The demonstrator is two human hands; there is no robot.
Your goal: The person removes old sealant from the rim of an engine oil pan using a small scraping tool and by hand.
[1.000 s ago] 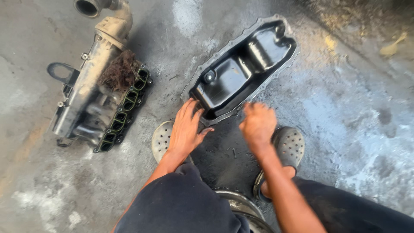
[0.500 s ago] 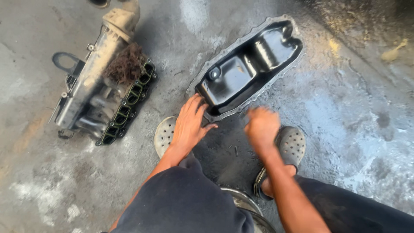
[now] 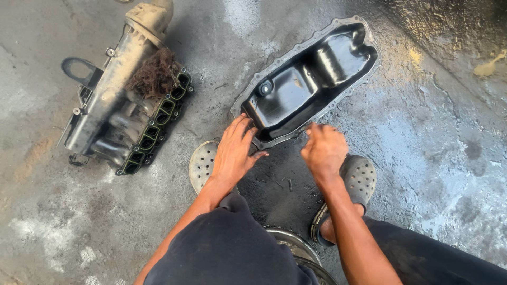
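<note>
The pan point(image 3: 311, 79) is glossy black inside with a dull grey rim, lying on grey concrete floor point(image 3: 433, 158) stained dark and wet, with pale patches and a yellow smear. The manifold point(image 3: 124, 100) is dusty tan and grey with black-ringed ports and a brown fibrous clump. Both clogs point(image 3: 203, 163) are grey, patterned with small round holes.
</note>
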